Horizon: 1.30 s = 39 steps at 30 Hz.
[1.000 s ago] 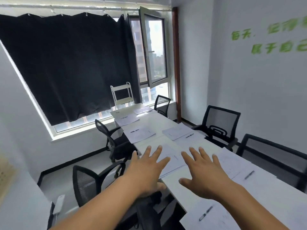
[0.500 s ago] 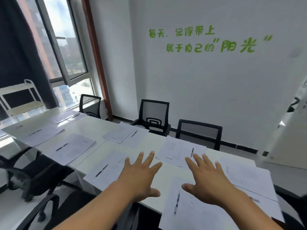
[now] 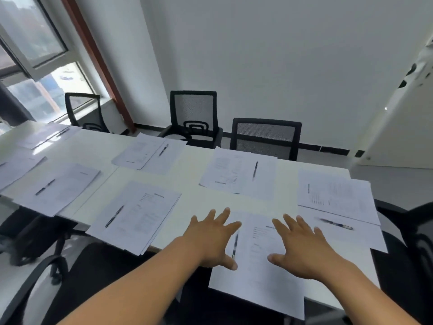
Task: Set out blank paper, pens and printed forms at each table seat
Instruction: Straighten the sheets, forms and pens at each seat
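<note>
Hovering over the nearest paper set (image 3: 260, 261) and its pen (image 3: 235, 246) on the table (image 3: 192, 202), left hand (image 3: 212, 240) and right hand (image 3: 302, 248) were spread, holding nothing (layout looked nearly done), next move likely squaring that set.

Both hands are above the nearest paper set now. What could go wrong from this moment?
1. The nearest paper set hangs over the table edge; a push from the left hand or right hand might slide it off.
2. The pen lies loose beside the left hand and could roll away.
3. The next paper set also overhangs and could be brushed off.
</note>
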Each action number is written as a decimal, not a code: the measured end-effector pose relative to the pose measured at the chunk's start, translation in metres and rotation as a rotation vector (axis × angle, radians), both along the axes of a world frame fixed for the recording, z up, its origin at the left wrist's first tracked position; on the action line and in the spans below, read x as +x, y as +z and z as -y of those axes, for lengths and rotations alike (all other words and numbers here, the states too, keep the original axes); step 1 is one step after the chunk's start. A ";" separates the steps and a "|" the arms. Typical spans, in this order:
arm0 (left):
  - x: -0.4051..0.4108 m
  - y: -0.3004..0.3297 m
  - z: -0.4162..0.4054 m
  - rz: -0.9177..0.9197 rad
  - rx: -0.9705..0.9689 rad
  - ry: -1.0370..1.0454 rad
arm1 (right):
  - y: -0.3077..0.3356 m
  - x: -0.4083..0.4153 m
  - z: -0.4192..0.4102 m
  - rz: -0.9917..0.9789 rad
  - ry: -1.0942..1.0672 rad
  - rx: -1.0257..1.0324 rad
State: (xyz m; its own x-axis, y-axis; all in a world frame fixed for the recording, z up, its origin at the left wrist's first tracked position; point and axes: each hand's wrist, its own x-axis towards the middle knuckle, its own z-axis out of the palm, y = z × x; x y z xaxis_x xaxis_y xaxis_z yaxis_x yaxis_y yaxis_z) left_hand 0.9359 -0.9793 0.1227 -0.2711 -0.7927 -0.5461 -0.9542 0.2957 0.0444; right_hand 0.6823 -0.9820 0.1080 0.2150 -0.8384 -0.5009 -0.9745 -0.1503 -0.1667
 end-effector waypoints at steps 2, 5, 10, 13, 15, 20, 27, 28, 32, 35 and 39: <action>0.004 -0.018 0.005 0.025 0.052 -0.025 | -0.021 -0.001 -0.001 0.002 0.001 0.045; 0.004 -0.045 0.024 0.051 0.125 -0.072 | -0.052 -0.002 0.004 0.012 -0.026 0.124; 0.009 -0.103 0.054 0.063 0.193 -0.145 | -0.102 0.003 0.020 0.031 -0.040 0.217; 0.006 -0.141 0.072 0.065 0.194 -0.210 | -0.130 0.001 0.033 0.030 -0.073 0.215; 0.005 -0.164 0.078 0.060 0.213 -0.244 | -0.147 -0.002 0.038 0.006 -0.081 0.230; 0.013 -0.207 0.086 0.054 0.189 -0.310 | -0.181 0.000 0.044 -0.033 -0.050 0.226; 0.013 -0.235 0.095 0.018 0.140 -0.338 | -0.207 0.007 0.046 -0.041 -0.056 0.247; 0.013 -0.237 0.096 0.010 0.133 -0.335 | -0.209 0.007 0.046 -0.043 -0.057 0.249; 0.018 -0.243 0.100 0.003 0.116 -0.329 | -0.214 0.013 0.048 -0.051 -0.059 0.251; 0.030 -0.244 0.103 -0.005 0.110 -0.326 | -0.214 0.019 0.051 -0.049 -0.044 0.240; 0.049 -0.243 0.110 -0.004 0.120 -0.310 | -0.212 0.029 0.061 -0.047 -0.019 0.231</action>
State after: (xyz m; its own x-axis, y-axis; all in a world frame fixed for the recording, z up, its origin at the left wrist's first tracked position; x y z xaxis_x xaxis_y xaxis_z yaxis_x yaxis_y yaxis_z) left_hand 0.9852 -1.0889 -0.1205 -0.4919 -0.6022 -0.6288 -0.8193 0.5645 0.1004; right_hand 0.7112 -1.0425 -0.1044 0.1721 -0.7042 -0.6889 -0.9843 -0.0951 -0.1486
